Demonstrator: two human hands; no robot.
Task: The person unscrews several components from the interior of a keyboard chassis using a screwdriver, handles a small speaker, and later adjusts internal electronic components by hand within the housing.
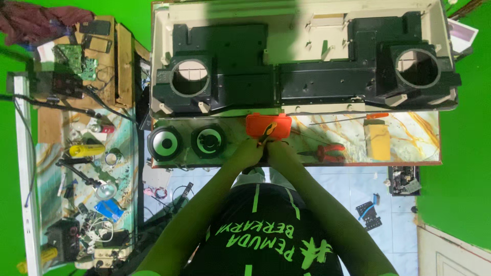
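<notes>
Hands meet just below the orange box [268, 126]: left hand [249, 152] and right hand [276, 150] together grip a yellow-handled tool [267, 134].

Both hands [263, 149] at orange case [268, 125]

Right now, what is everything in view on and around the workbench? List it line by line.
speaker housing: one, cream shell with black inner frame and two round holes, top of the bench
loose speakers: two, black round, bench left
parts box: one, orange, bench middle, just beyond the hands
hand tool: one, yellow and black, held over the box
pliers: one, red handles, right of the hands
screwdriver: one, thin, orange handle, bench right
block: one, yellow, bench right
circuit board: one, green, side table
side table: one, cluttered with tools and wires, left
left hand: on the tool
right hand: beside it
</notes>
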